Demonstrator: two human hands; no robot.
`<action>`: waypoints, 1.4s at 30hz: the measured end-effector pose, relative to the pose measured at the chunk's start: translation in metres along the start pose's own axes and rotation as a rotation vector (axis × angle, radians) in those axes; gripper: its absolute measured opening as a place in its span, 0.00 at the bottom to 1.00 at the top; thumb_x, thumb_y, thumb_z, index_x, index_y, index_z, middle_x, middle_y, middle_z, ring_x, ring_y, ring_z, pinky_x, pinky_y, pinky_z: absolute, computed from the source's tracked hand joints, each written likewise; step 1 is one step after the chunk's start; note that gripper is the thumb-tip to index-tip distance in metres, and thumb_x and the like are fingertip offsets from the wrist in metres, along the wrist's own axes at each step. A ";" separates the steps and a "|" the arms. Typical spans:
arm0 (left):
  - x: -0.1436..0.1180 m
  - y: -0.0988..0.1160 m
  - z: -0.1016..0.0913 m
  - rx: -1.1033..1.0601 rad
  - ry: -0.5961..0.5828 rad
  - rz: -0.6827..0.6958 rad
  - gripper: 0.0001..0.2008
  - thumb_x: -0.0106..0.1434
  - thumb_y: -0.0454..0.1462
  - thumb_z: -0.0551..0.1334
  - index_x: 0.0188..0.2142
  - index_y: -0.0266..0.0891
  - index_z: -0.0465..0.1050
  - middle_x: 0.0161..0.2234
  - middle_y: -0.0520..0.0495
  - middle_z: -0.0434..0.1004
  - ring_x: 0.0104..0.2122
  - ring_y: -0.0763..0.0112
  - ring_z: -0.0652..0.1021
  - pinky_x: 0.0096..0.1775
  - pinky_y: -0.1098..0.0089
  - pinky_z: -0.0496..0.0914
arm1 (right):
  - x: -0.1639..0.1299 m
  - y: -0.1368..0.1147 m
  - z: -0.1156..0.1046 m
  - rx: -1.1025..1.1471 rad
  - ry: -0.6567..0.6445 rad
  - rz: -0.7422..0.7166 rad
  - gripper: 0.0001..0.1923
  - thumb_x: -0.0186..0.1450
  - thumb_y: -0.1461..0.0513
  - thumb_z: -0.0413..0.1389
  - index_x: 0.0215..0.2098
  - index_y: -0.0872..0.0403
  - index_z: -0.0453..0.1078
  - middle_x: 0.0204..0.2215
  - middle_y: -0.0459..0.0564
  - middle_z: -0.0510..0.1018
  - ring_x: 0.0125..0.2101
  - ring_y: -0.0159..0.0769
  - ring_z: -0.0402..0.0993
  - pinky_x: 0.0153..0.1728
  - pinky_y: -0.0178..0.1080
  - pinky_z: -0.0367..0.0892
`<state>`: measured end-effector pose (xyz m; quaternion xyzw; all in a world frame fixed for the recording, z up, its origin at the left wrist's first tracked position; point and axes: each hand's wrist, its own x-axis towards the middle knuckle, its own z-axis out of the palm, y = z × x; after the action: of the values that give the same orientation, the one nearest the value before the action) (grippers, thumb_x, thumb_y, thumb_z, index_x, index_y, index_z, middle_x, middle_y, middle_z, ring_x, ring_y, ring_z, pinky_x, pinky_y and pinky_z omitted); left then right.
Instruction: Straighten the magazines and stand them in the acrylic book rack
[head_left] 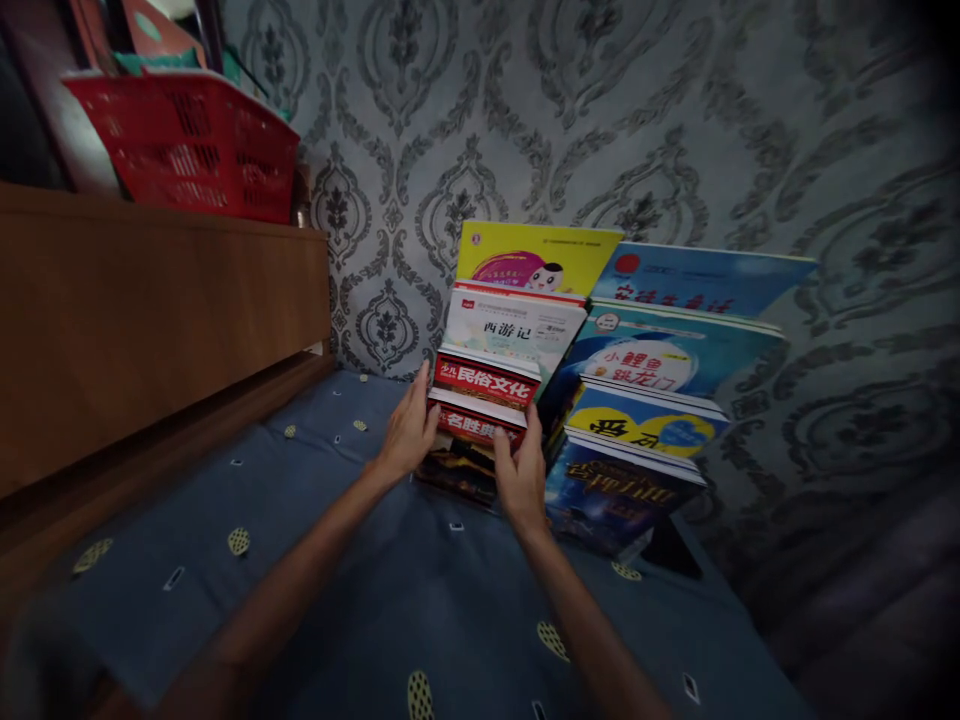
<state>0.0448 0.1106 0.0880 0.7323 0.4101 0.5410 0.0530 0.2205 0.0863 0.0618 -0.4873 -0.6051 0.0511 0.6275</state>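
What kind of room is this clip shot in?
Probably a bedroom at home: blue patterned bedding against damask wallpaper, a wooden headboard with a red basket on top, and both hands, left hand and right hand, on stacked children's books.
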 end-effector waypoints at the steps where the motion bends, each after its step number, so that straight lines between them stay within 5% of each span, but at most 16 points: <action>1: 0.005 0.003 -0.002 0.003 -0.013 0.037 0.33 0.69 0.35 0.51 0.71 0.38 0.40 0.67 0.37 0.59 0.64 0.61 0.66 0.64 0.58 0.62 | 0.005 -0.004 0.000 -0.007 0.003 -0.033 0.34 0.71 0.52 0.48 0.71 0.53 0.47 0.67 0.60 0.60 0.65 0.50 0.59 0.64 0.60 0.56; 6: 0.027 0.008 -0.015 0.053 -0.110 0.081 0.35 0.67 0.32 0.51 0.71 0.41 0.42 0.65 0.39 0.62 0.63 0.58 0.67 0.65 0.56 0.61 | 0.025 -0.013 0.000 -0.081 0.020 -0.122 0.34 0.72 0.54 0.45 0.73 0.50 0.40 0.70 0.56 0.54 0.69 0.48 0.52 0.66 0.58 0.52; 14: 0.037 -0.012 -0.016 -0.128 -0.127 0.148 0.34 0.67 0.35 0.54 0.70 0.42 0.48 0.68 0.43 0.57 0.66 0.56 0.62 0.66 0.54 0.58 | 0.030 -0.003 0.003 -0.099 0.046 -0.120 0.34 0.71 0.55 0.45 0.73 0.51 0.42 0.69 0.56 0.58 0.66 0.46 0.57 0.65 0.56 0.55; 21: 0.015 -0.035 -0.018 -0.388 -0.243 0.047 0.37 0.68 0.43 0.59 0.70 0.42 0.42 0.65 0.34 0.63 0.61 0.54 0.70 0.53 0.58 0.73 | 0.021 -0.004 -0.001 -0.045 0.031 -0.031 0.34 0.70 0.51 0.45 0.70 0.57 0.51 0.67 0.62 0.62 0.65 0.46 0.60 0.64 0.55 0.55; 27: 0.005 -0.037 -0.011 -0.234 -0.136 0.001 0.16 0.69 0.44 0.58 0.52 0.38 0.68 0.48 0.41 0.77 0.48 0.61 0.78 0.45 0.66 0.74 | 0.019 -0.009 0.004 0.040 0.066 0.114 0.34 0.68 0.49 0.47 0.65 0.60 0.60 0.60 0.62 0.70 0.59 0.48 0.67 0.62 0.54 0.58; 32: 0.000 -0.029 -0.004 0.004 -0.096 0.067 0.13 0.73 0.39 0.52 0.53 0.38 0.67 0.46 0.41 0.76 0.47 0.62 0.77 0.50 0.63 0.72 | 0.018 -0.006 0.008 0.091 0.079 0.166 0.32 0.68 0.48 0.47 0.65 0.56 0.62 0.60 0.58 0.71 0.58 0.48 0.67 0.61 0.54 0.58; 42: -0.016 -0.019 0.005 0.269 -0.140 -0.046 0.16 0.75 0.38 0.46 0.56 0.37 0.63 0.46 0.41 0.73 0.47 0.62 0.76 0.47 0.64 0.72 | 0.016 -0.005 0.013 0.071 0.109 0.147 0.33 0.67 0.48 0.47 0.64 0.56 0.61 0.61 0.58 0.69 0.60 0.46 0.65 0.63 0.52 0.56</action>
<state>0.0371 0.1145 0.0637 0.7591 0.4908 0.4275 -0.0049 0.2121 0.1013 0.0739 -0.5102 -0.5303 0.0918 0.6709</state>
